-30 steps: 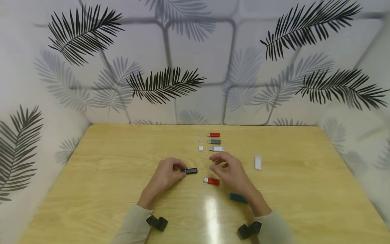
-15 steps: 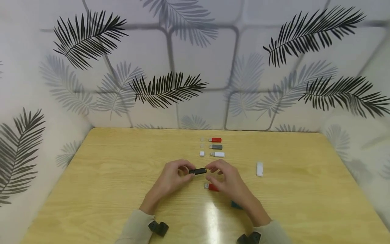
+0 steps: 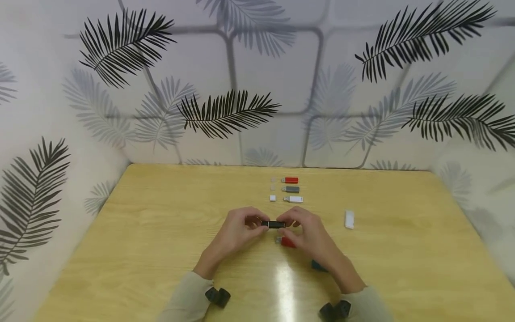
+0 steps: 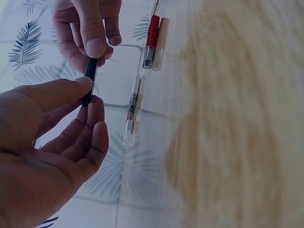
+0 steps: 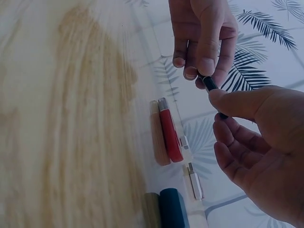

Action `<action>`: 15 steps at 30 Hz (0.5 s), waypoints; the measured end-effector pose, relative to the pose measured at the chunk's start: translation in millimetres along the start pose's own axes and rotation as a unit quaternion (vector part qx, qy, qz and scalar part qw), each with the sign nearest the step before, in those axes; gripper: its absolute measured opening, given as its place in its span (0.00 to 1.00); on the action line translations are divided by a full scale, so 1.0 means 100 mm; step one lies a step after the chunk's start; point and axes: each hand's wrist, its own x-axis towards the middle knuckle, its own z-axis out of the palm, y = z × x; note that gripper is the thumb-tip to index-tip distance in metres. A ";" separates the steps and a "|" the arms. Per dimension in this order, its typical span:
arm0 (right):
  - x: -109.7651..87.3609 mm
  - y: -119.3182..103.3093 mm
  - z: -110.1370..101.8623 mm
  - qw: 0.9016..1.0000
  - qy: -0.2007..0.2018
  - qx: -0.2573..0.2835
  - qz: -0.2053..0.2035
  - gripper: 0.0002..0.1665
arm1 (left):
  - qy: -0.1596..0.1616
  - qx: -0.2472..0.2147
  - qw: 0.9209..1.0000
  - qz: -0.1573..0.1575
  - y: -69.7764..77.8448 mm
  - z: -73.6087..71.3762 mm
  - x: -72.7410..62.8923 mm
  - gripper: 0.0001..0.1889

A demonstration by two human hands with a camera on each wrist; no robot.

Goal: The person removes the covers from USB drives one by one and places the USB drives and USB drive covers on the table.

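Observation:
A black USB flash drive is held level between both hands above the table. At its left end the left hand pinches it between thumb and fingers. The right hand pinches its right end, thumb and fingertips close to the left hand's in the right wrist view, where the drive shows partly. A red USB flash drive with a bare metal plug lies just below the hands, partly covered by the right hand. Under the right forearm a dark blue object is half hidden.
Behind the hands lie a red, a grey and a white USB drive in a column, plugs bare. Left of them sit a white cap and two small clear pieces. A white object lies to the right.
The left hand has carried the black USB drive rightward to the right hand, which has taken hold of its free end. The head view has shifted slightly.

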 end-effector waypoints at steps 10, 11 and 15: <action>0.02 -0.02 -0.14 1.000 0.000 -0.004 -0.005 0.11 | -0.006 -0.018 1.000 0.001 0.08 0.02 0.04 0.08; 0.01 -0.02 -0.13 1.000 -0.003 -0.004 -0.005 0.11 | -0.006 -0.017 1.000 -0.001 0.07 0.03 0.03 0.08; -0.02 -0.03 -0.11 1.000 -0.014 -0.003 -0.013 0.12 | -0.004 -0.021 1.000 0.000 0.04 0.05 -0.02 0.08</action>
